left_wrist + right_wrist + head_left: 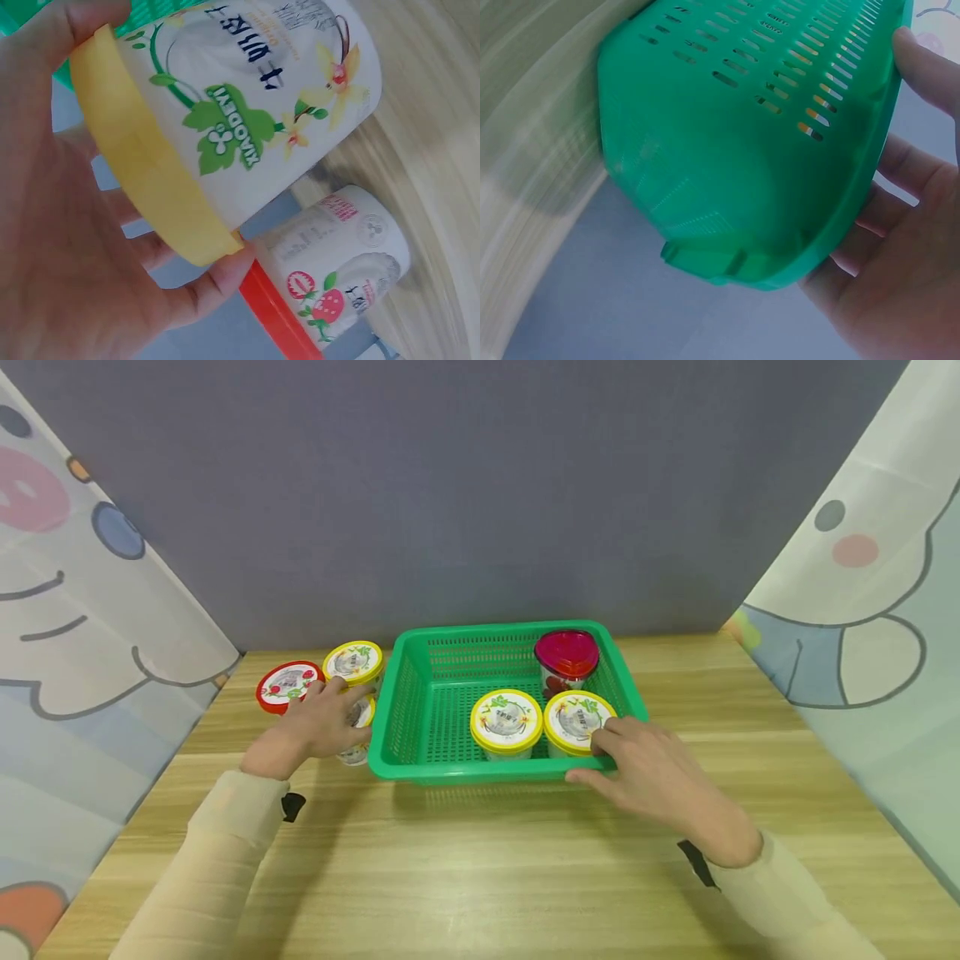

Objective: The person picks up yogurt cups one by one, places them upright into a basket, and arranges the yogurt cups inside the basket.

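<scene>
My left hand (pixel 318 727) is spread over the lid of a white plastic tub with a yellow lid (pixel 150 161), left of the basket. In the left wrist view, thumb and fingers grip that lid's edge; the tub's side carries a green leaf and flowers. A red-lidded tub (pixel 288 686) and another yellow-lidded tub (pixel 352 662) stand beside and behind it. My right hand (pixel 645 772) holds the front right rim of a green perforated basket (pixel 450 771), thumb outside and fingers over the rim. Those fingers overlap a yellow-lidded tub (pixel 576 720) inside.
Also in the basket are a yellow-lidded tub (pixel 506 720) at the front and a tub with a dark pink lid (pixel 567 653) at the back right. A grey panel (pixel 480 510) rises behind the wooden table (pixel 480 877). Cartoon-printed sheets flank both sides.
</scene>
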Demonstrator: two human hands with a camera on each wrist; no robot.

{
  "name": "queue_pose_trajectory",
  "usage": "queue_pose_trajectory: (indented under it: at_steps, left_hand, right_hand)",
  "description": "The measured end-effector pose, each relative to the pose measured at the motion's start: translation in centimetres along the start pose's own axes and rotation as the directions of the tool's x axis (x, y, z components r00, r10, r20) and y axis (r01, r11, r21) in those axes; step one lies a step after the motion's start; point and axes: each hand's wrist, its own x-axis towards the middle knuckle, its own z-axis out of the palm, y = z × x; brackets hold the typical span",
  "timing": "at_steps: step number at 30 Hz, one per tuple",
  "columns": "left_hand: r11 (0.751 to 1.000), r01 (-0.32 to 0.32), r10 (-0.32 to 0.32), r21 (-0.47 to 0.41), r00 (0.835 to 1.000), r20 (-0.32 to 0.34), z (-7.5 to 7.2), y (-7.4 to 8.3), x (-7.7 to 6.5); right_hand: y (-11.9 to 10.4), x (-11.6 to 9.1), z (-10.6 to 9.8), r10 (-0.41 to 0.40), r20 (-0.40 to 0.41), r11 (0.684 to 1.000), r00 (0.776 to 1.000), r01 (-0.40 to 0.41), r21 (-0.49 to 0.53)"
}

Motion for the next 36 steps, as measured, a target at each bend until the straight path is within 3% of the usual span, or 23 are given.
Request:
queue_pose_trajectory:
  at_steps: [8,22,36]
  left_hand:
    - [1.000,0.007,-0.005,0.019,0.998,-0.056,-0.6,-0.4,-0.5]
    - [0.999,0.006,-0.001,0.052,0.996,-0.094,-2.6,-0.3,-0.9]
    - [0.998,0.007,0.001,0.069,0.993,-0.121,-5.7,0.4,-1.0]
  right_hand:
    - [-0.1,0.2,0.0,-0.006,0.019,1.000,1.000,0.006,0.001]
    - [0.0,0.1,0.0,-0.007,0.008,1.000,1.000,0.007,0.000]
    - [0.0,0.2,-0.1,0.005,0.015,1.000,1.000,-0.005,-0.003]
